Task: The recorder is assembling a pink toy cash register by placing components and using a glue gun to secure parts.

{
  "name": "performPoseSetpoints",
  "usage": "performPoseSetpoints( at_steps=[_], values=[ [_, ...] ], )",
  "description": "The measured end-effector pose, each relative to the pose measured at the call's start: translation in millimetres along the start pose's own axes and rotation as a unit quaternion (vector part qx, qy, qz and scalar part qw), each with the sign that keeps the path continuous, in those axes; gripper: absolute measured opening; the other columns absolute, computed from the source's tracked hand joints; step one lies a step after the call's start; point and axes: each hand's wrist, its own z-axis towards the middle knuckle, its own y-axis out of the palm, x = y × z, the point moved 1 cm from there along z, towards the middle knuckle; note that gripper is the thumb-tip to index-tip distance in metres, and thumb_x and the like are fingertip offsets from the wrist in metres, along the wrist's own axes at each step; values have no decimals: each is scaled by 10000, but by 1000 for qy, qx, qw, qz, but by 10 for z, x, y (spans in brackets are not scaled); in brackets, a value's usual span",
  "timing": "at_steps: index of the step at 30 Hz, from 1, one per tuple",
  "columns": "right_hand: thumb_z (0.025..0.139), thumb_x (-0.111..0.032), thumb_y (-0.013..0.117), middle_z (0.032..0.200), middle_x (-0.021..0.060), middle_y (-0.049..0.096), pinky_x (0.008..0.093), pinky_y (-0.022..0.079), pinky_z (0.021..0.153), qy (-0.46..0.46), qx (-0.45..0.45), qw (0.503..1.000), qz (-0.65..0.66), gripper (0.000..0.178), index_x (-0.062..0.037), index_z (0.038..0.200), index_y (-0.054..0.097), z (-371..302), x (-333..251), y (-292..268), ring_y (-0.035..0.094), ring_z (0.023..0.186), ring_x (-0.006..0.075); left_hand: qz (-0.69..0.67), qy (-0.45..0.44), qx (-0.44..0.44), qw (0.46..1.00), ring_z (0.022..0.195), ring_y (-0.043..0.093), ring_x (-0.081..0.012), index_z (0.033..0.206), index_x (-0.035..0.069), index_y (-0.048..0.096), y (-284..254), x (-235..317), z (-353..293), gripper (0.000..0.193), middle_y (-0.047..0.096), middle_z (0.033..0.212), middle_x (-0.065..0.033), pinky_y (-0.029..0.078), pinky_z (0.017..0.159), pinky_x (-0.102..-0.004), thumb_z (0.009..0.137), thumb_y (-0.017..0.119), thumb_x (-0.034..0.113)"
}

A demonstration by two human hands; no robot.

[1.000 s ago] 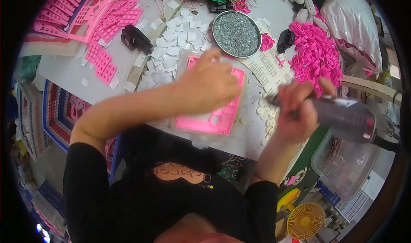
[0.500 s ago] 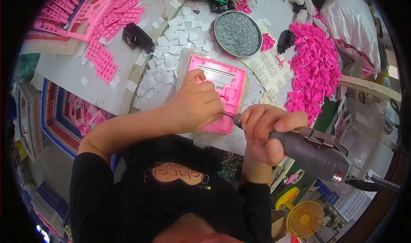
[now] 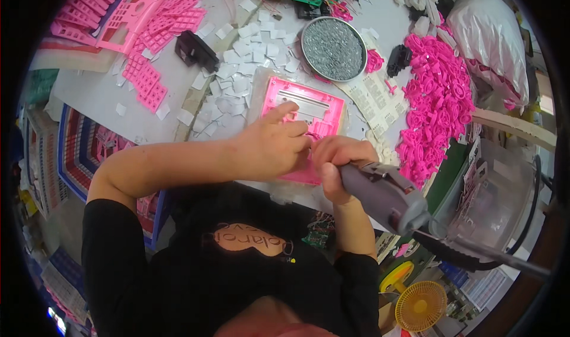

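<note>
A pink plastic casing with a silver strip inside lies on the table in front of me. My left hand rests over its left part, fingers curled and thumb side toward the casing's middle; whatever they pinch is hidden. My right hand is wrapped around a grey electric screwdriver, its front end turned toward the casing beside my left fingertips. The screwdriver's tip is hidden behind my fingers.
A round tray of small screws stands beyond the casing. White paper squares lie to its left, near a black part and pink keypad-like pieces. Pink ring-shaped parts are heaped at right. A cable trails from the screwdriver.
My right hand has moved left with the screwdriver, closer to my left hand, and the tool's back end has swung downward in the picture. My left hand stays over the casing.
</note>
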Motion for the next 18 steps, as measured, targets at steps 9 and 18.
performPoseSetpoints(
  at_steps=[9,18],
  values=[
    [840,-140,709,682,56,543,327,454,547,52,57,990,117,315,-58,1034,475,209,-133,-268,517,556,157,12,-3,-57,998,1048,543,-218,855,149,675,-98,17,-21,131,618,971,-8,355,1021,-534,736,695,202],
    [863,-84,647,711,58,524,320,419,602,-9,233,971,-47,430,-25,1240,450,343,-601,-887,513,603,152,178,-362,38,914,982,605,-317,928,80,691,-1505,-1461,-860,162,662,961,-108,479,827,-444,791,678,166]
  ],
)
